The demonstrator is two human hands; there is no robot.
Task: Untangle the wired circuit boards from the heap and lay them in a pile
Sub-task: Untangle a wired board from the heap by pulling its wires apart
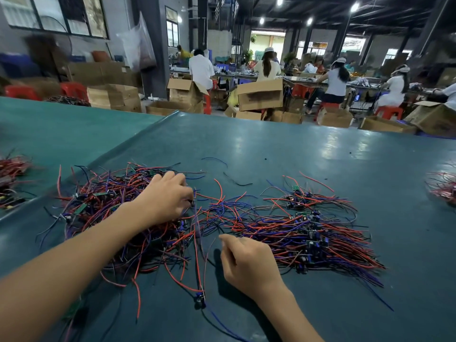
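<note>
Heap [116, 213] of wired boards: left-centre of tabletop [271, 149], beside its raised diagonal edge.
Pile [308, 233]: right-centre, well short of the far edge.
Left hand [167, 196]: fingers curled round wires [197, 223] at the heap's right margin.
Right hand [246, 264]: curled, between heap and pile; whether it is grasping anything cannot be told.
Bare tabletop lies beyond both.

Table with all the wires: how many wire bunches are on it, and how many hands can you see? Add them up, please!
Wire bunches: 4 (tangled heap, laid pile, bunch at the left edge, bunch at the right edge)
Hands: 2 (left hand, right hand)
Total: 6
</note>
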